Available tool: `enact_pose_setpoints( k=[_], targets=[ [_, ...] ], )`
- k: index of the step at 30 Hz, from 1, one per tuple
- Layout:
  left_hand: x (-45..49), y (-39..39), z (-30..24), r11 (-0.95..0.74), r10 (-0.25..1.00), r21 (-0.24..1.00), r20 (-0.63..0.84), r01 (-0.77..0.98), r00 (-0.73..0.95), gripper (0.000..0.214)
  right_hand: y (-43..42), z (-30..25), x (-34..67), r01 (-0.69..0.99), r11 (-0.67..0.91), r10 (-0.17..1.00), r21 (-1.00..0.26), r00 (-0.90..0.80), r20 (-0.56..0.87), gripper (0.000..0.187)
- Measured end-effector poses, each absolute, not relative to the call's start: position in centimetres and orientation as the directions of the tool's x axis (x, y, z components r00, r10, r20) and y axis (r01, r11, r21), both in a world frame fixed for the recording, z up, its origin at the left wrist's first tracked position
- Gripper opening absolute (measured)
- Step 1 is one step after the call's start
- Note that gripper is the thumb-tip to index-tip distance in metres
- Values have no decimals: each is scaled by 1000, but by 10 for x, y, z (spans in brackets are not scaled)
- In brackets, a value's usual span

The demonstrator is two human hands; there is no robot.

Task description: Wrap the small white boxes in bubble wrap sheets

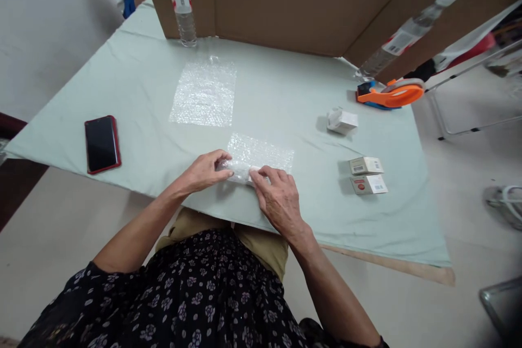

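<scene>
A sheet of bubble wrap [261, 153] lies near the front edge of the pale green table [134, 87]. Its near edge is rolled over a small white item [240, 173] that is mostly hidden. My left hand [204, 171] pinches the left end of that roll with closed fingers. My right hand [277, 196] presses on the right part of the roll, fingers curled down onto the wrap. Both hands touch the same bundle.
A second bubble wrap sheet [204, 92] lies further back. A red-cased phone [101, 143] sits at the left. Small boxes [367, 175] and a white box [341, 120] lie right, near an orange tape dispenser [390, 93]. Two bottles [181, 2] [403, 38] stand before a cardboard wall [285, 0].
</scene>
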State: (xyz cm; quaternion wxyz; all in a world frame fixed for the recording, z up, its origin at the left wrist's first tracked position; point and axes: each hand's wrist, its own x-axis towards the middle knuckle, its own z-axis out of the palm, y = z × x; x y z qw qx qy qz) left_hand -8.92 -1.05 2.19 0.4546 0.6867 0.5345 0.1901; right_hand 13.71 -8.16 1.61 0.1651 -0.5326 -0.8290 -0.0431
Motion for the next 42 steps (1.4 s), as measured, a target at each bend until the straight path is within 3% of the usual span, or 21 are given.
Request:
enact_pose_setpoints(
  k=[5, 14, 19, 26, 30, 33, 37, 42],
  targets=[
    [-71, -8, 7, 15, 943, 833, -195, 554, 268, 41, -81, 16, 135, 898, 431, 868, -83, -388, 308, 28],
    [-69, -13, 24, -40, 962, 534, -209, 844, 178, 54, -81, 20, 133, 897, 442, 866, 20, -433, 250, 30],
    [-80, -13, 36, 66, 928, 410, -360, 910, 94, 57, -77, 21, 133, 876, 472, 846, 101, -482, 227, 32],
    [-77, -10, 30, 368, 818, 546, -575, 752, 18, 47, -73, 23, 132, 863, 494, 835, 108, -505, 219, 29],
    [-66, -7, 25, 484, 775, 625, -631, 612, 32, 26, -72, 22, 132, 858, 503, 826, 101, -512, 234, 27],
    [-61, -6, 25, 514, 774, 681, -631, 522, 60, 26, -71, 22, 132, 853, 513, 821, 97, -521, 234, 25],
    [-53, -8, 27, 437, 856, 775, -514, 457, 53, 30, -68, 23, 132, 847, 526, 820, 74, -528, 220, 22],
    [-36, -13, 29, 435, 878, 840, -476, 324, 56, 19, -66, 25, 134, 827, 554, 800, 93, -560, 213, 20]
  ],
)
